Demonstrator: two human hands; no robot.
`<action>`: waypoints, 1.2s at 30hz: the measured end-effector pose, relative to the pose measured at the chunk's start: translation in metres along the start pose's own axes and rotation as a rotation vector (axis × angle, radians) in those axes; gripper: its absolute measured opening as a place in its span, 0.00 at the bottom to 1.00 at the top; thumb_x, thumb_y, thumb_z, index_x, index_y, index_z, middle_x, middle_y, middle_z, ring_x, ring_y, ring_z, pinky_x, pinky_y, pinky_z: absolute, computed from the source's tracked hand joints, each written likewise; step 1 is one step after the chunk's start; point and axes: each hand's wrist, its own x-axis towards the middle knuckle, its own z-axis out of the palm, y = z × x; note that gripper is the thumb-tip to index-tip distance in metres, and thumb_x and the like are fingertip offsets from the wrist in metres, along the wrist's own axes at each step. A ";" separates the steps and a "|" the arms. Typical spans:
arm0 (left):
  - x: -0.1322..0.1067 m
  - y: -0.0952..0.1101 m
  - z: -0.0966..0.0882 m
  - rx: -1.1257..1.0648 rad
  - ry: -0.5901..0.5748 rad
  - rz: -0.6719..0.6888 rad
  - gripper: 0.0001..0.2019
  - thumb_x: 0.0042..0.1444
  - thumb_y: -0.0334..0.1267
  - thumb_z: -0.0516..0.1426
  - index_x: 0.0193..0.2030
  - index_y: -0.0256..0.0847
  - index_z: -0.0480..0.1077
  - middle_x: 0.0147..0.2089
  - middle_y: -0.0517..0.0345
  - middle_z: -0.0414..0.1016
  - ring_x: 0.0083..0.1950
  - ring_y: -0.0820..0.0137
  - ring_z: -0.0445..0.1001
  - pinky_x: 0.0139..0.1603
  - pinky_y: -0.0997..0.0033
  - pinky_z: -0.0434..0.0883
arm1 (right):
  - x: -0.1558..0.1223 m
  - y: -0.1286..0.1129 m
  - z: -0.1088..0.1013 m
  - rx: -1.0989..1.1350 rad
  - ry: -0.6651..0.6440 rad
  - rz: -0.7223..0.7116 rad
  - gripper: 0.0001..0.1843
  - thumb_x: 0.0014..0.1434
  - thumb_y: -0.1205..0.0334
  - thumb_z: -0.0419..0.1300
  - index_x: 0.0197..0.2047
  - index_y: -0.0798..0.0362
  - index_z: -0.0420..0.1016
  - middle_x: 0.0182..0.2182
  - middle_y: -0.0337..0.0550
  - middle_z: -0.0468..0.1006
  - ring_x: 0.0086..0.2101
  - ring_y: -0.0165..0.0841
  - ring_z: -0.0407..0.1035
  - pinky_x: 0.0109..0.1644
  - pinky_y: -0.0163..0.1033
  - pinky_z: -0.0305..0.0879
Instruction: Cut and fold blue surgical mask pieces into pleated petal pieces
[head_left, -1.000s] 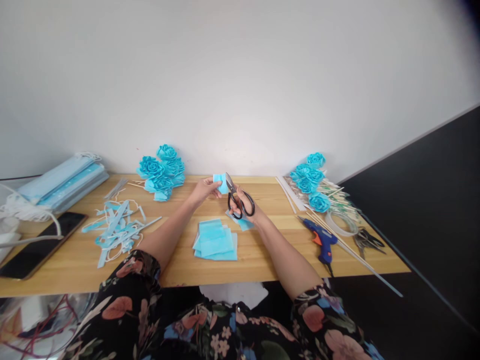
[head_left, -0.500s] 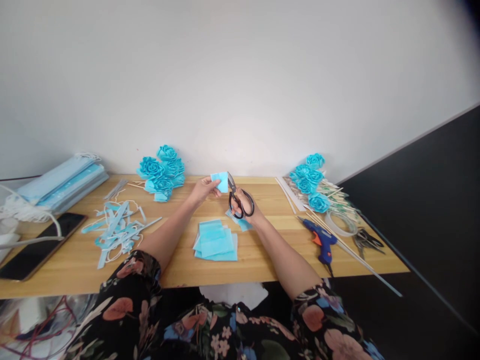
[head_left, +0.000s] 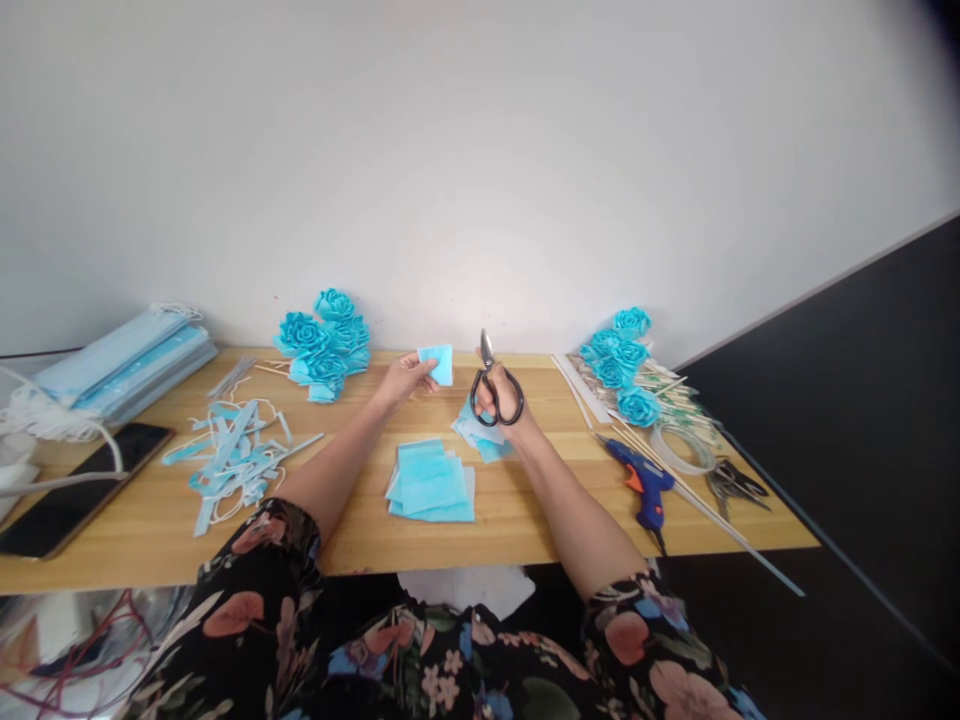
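Note:
Between its thumb and fingers my left hand (head_left: 409, 377) pinches a small light-blue square of mask fabric (head_left: 437, 364), raised above the table's far side. A pair of black-handled scissors (head_left: 487, 350) is gripped in my right hand (head_left: 501, 395), the blades together and pointing up, apart from the square. Partly hidden under that hand lie more blue fabric pieces (head_left: 487, 444). Nearer me on the wood is a stack of larger blue fabric squares (head_left: 433, 482).
Blue fabric roses (head_left: 322, 345) lie left; more roses (head_left: 619, 355) lie right beside sticks. Cut strips and ear loops (head_left: 238, 455), face masks (head_left: 124, 365) and a phone (head_left: 82, 490) occupy the left side. At right are a glue gun (head_left: 641, 480), tape roll (head_left: 682, 447) and pliers (head_left: 735, 482).
My right hand has moved the scissors right, away from the fabric square, and their blades have come upright. The left hand has shifted very slightly left with the square.

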 end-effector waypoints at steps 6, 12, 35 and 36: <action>-0.001 0.002 0.003 -0.029 0.016 0.001 0.26 0.37 0.56 0.70 0.31 0.35 0.70 0.21 0.57 0.76 0.21 0.72 0.73 0.24 0.74 0.68 | 0.007 -0.006 -0.011 0.014 0.183 -0.053 0.39 0.54 0.28 0.56 0.51 0.54 0.73 0.16 0.27 0.62 0.16 0.25 0.58 0.31 0.37 0.71; -0.009 0.010 0.017 0.033 -0.050 0.015 0.26 0.39 0.58 0.69 0.31 0.35 0.71 0.23 0.54 0.77 0.22 0.70 0.74 0.25 0.72 0.70 | 0.005 -0.005 -0.005 -0.012 0.121 -0.064 0.31 0.50 0.39 0.66 0.50 0.49 0.69 0.31 0.38 0.78 0.33 0.31 0.74 0.39 0.36 0.71; -0.013 0.021 0.025 0.231 -0.056 0.020 0.23 0.44 0.57 0.66 0.28 0.38 0.68 0.16 0.61 0.70 0.15 0.78 0.63 0.18 0.78 0.55 | 0.009 0.008 -0.009 -0.245 0.178 -0.135 0.23 0.48 0.59 0.66 0.48 0.48 0.67 0.27 0.30 0.66 0.26 0.26 0.61 0.30 0.33 0.62; -0.013 0.021 0.026 0.233 -0.053 0.017 0.23 0.44 0.57 0.66 0.29 0.38 0.68 0.16 0.61 0.69 0.15 0.78 0.62 0.18 0.78 0.54 | 0.010 0.009 -0.010 -0.241 0.178 -0.134 0.24 0.48 0.58 0.66 0.49 0.48 0.68 0.28 0.31 0.66 0.26 0.26 0.61 0.31 0.33 0.62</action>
